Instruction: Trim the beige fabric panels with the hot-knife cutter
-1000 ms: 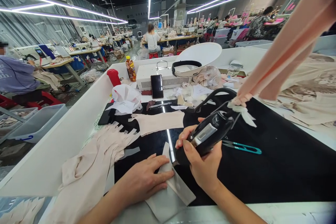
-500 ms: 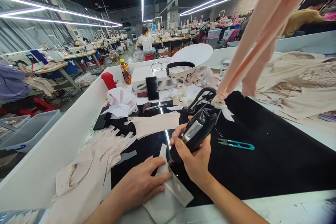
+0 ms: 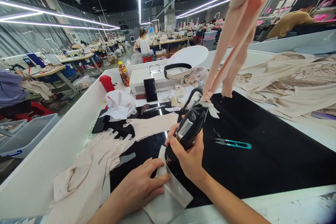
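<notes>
My right hand [image 3: 187,154] is wrapped round a small black corded iron [image 3: 191,126], tilted with its lower end down at the edge of a pale strip. That lower end is partly hidden by my fingers. Pink fabric strips [image 3: 223,49] are knotted at the iron's top and hang from above. My left hand [image 3: 143,185] lies flat, fingers extended, pressing on a light beige fabric piece [image 3: 165,208]. A pale translucent strip [image 3: 181,192] lies folded across this piece, beside my left fingertips.
Teal thread snips [image 3: 233,143] lie on the black mat [image 3: 262,164] to the right. Beige cut pieces [image 3: 86,168] lie at left, another piece [image 3: 152,126] ahead. A phone [image 3: 150,90] leans on a white box [image 3: 136,85]. A fabric pile [image 3: 296,80] is at right.
My right hand and the iron have moved a little left and down, against the strip. The pink strips have swung left. The view has shifted slightly; my left hand stays on the fabric.
</notes>
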Demonstrator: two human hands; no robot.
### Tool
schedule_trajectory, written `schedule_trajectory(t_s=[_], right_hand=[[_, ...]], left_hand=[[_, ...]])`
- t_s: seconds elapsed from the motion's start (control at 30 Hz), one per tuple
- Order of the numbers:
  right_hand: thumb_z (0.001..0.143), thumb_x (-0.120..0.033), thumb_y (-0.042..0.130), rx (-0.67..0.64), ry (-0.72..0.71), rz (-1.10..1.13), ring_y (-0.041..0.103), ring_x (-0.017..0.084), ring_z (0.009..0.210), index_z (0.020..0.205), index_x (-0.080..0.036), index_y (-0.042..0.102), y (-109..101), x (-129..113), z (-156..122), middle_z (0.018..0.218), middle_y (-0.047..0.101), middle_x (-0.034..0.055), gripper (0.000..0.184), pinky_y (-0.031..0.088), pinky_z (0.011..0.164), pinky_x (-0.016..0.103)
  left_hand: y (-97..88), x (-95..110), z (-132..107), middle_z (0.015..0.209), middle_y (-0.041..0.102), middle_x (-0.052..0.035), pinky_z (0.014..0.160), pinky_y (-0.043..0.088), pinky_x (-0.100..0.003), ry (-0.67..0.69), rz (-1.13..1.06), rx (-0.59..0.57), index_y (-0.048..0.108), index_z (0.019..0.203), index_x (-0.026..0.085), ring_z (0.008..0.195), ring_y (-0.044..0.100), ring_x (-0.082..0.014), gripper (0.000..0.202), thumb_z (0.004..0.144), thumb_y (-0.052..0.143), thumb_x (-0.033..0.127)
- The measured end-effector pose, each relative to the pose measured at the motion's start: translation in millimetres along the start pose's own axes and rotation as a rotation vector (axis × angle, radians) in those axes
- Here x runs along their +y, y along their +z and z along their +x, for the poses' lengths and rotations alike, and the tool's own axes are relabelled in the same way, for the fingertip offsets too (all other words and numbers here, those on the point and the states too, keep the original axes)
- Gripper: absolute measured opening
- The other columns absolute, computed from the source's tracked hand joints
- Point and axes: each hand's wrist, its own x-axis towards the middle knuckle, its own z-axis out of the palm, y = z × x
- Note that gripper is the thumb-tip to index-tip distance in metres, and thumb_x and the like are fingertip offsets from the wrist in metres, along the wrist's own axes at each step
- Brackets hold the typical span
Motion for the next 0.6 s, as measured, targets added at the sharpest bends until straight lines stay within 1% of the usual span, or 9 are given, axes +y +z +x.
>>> schedule_trajectory(t_s=[0.13,0.33,0.5,0.6], right_hand=[[0.082,-0.016,0.073,-0.014,-0.002,0.020,0.062,0.011,0.059,0.101,-0.028,0.046,1.9,3.2,1.6,0.081,0.065,-0.0070,0.035,0.058,0.059,0.026],[0.082,-0.018,0.072,-0.003,0.014,-0.040,0.063,0.013,0.064,0.114,-0.027,0.048,3.1,7.5,0.5,0.084,0.064,-0.0050,0.042,0.056,0.059,0.028],[0.082,-0.018,0.072,0.012,0.004,0.006,0.060,0.011,0.059,0.115,-0.028,0.046,5.4,7.2,5.4,0.082,0.063,-0.0071,0.043,0.055,0.059,0.027],[0.082,-0.020,0.073,0.003,0.008,-0.013,0.060,0.012,0.062,0.112,-0.028,0.046,6.1,9.8,6.8,0.083,0.063,-0.0064,0.041,0.055,0.061,0.028]], left_hand=[[0.2,-0.1,-0.5,0.143,0.054,-0.0131,0.104,0.056,-0.038,-0.003,-0.005,0.005,0.062,0.137,0.026,0.128,0.059,-0.0279,0.032,0.106,0.052,0.030],[1.1,-0.1,-0.5,0.144,0.053,-0.0139,0.106,0.056,-0.041,-0.007,-0.006,-0.025,0.060,0.139,0.026,0.130,0.058,-0.0289,0.034,0.107,0.053,0.030],[3.0,-1.4,-1.8,0.145,0.052,-0.0135,0.102,0.058,-0.041,-0.012,0.006,-0.019,0.059,0.141,0.027,0.129,0.059,-0.0290,0.035,0.106,0.052,0.029],[3.0,-1.7,-2.4,0.145,0.052,-0.0132,0.104,0.057,-0.042,-0.012,0.003,-0.014,0.060,0.140,0.027,0.129,0.060,-0.0293,0.035,0.105,0.054,0.028]])
